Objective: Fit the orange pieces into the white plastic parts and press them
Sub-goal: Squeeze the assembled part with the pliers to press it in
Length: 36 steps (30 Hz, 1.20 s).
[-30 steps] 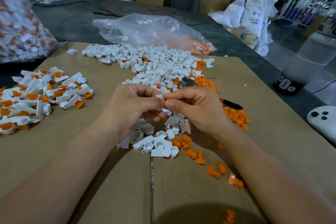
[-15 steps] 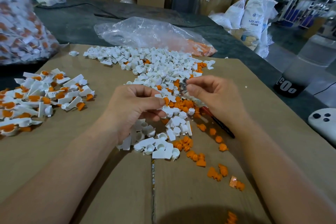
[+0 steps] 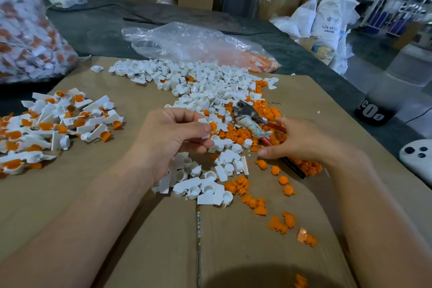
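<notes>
My left hand (image 3: 168,138) pinches a white plastic part with an orange piece in it (image 3: 207,125) between thumb and fingers, just above the table. My right hand (image 3: 304,140) lies over the red and black handles of a pair of pliers (image 3: 247,114), thumb on the near side and fingers curled on the far side. Loose white parts (image 3: 205,86) are heaped behind the hands, and more white parts (image 3: 205,189) lie in front of them. Orange pieces (image 3: 240,134) are scattered between and to the right. Several assembled parts (image 3: 53,119) lie in a pile at the left.
The work lies on flattened cardboard (image 3: 233,252). A clear plastic bag (image 3: 198,44) holding orange pieces lies behind the white heap, and a big bag of assembled parts (image 3: 25,30) stands at far left. A white device (image 3: 418,159) and a black cylinder (image 3: 371,112) are at the right edge.
My right hand has left the piece held by my left hand, moved right over the orange pile and come down onto the pliers' handles. My left hand has kept holding the white part.
</notes>
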Each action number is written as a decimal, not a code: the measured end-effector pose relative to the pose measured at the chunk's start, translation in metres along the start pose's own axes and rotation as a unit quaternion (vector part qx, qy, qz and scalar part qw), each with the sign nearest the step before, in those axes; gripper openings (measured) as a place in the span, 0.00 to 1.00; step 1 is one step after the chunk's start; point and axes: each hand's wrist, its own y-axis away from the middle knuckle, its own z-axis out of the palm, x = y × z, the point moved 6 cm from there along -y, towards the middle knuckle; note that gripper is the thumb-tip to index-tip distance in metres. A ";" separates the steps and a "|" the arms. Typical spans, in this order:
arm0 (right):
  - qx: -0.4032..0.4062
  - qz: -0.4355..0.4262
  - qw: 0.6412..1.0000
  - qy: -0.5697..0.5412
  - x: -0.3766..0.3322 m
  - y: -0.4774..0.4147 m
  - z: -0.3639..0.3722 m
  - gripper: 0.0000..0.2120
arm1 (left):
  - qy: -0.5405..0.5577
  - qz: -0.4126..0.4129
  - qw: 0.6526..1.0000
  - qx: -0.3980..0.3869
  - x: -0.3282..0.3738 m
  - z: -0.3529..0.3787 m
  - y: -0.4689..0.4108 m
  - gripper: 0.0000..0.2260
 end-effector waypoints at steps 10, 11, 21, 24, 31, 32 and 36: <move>0.058 0.020 0.998 -0.009 0.001 -0.005 -0.006 0.35 | 0.011 0.004 1.000 -0.009 0.000 0.001 0.000 0.06; 0.075 0.016 0.997 -0.006 -0.001 -0.004 -0.008 0.32 | 0.010 0.005 1.000 -0.011 0.000 0.001 0.001 0.06; 0.186 -0.056 0.979 -0.058 -0.016 0.011 -0.029 0.23 | -0.065 0.043 0.997 0.000 0.002 0.002 0.001 0.06; 0.192 -0.078 0.976 -0.065 -0.023 0.015 -0.029 0.23 | -0.083 0.057 0.995 -0.007 0.003 0.005 0.002 0.07; 0.191 -0.076 0.976 -0.065 -0.025 0.017 -0.028 0.18 | -0.068 0.049 0.996 -0.018 0.002 0.006 0.002 0.05; 0.192 -0.074 0.977 -0.064 -0.024 0.016 -0.028 0.18 | -0.065 0.049 0.996 -0.019 0.002 0.006 0.002 0.05; 0.196 -0.071 0.975 -0.072 -0.021 0.014 -0.028 0.19 | -0.053 0.045 0.997 -0.020 0.002 0.006 0.002 0.05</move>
